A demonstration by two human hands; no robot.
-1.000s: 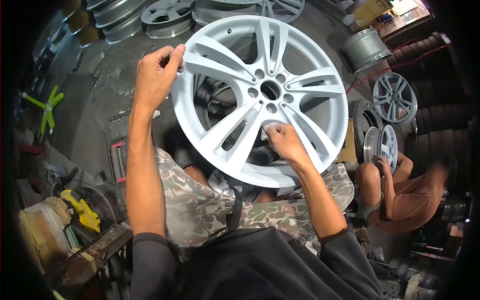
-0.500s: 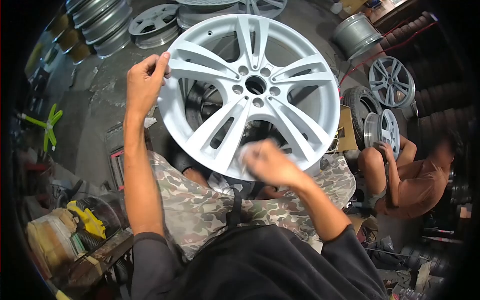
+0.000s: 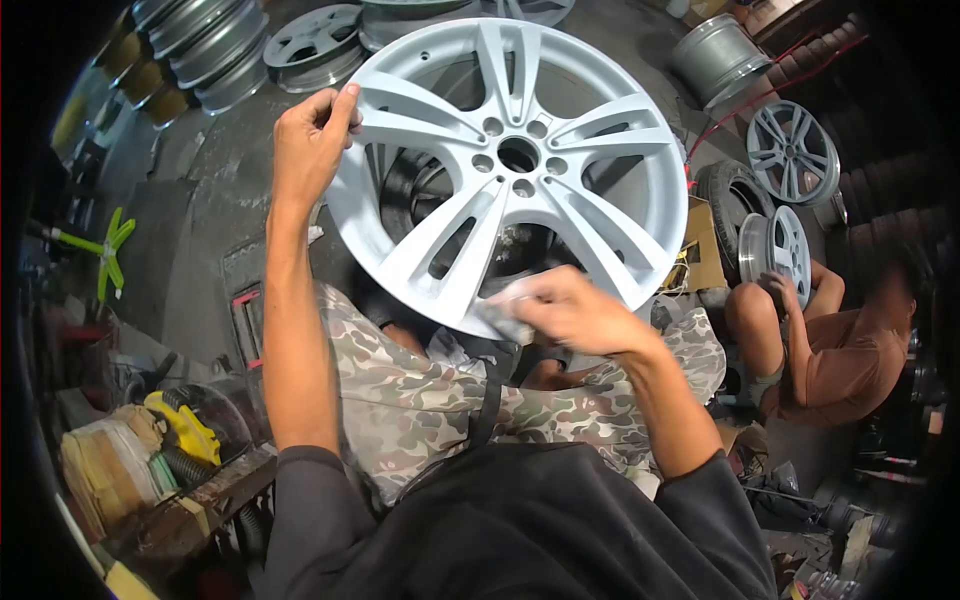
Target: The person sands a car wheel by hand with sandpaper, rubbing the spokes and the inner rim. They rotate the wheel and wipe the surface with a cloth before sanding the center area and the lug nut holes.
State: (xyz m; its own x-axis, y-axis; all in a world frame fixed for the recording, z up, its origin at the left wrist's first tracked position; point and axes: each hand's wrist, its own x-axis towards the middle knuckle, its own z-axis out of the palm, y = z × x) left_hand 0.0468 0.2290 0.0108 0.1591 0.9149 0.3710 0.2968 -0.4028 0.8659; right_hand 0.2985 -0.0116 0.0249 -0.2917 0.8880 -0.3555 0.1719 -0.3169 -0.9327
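A large white wheel rim (image 3: 465, 262) with paired spokes lies tilted in front of me, above my camouflage-clad knees. My left hand (image 3: 318, 135) is closed on its upper left edge, thumb on top. Near the bottom of the rim, my right hand (image 3: 572, 312) grips a pale, crumpled cloth (image 3: 508, 306) against the lower spoke and edge. The cloth and fingertips are somewhat blurred by motion.
Silver rims (image 3: 205, 50) are stacked at the upper left. A green star-shaped stand (image 3: 103, 250) is at the left, above a yellow tool (image 3: 186, 428). On the right a seated person (image 3: 835, 350) handles another rim (image 3: 790, 255) beside a tyre (image 3: 728, 205).
The view has shifted slightly, with the rim now a little higher and further right. My right hand and the cloth have shifted slightly along the rim's lower part. My left hand keeps its hold.
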